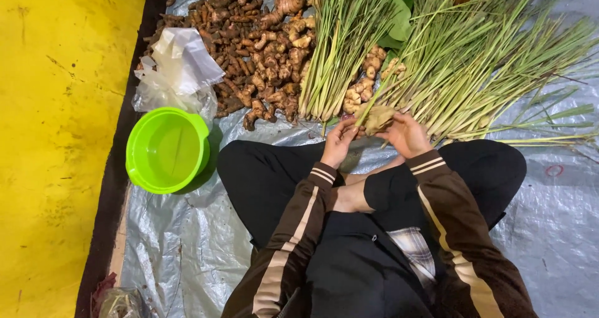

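Observation:
I sit cross-legged on a grey plastic sheet (187,243). My left hand (340,140) and my right hand (405,134) both hold a lemongrass stalk (378,117) by its pale, dry-husked base, just above my knees. The stalk's green leaves point up and to the right into a big heap of lemongrass (474,62). Another bundle of lemongrass (334,49) lies upright to the left of my hands.
A pile of brown ginger-like roots (262,49) lies at the upper left, with a few more roots (365,81) between the bundles. Clear plastic bags (178,68) sit beside a bright green plastic bowl (167,149). A yellow floor (56,137) borders the sheet on the left.

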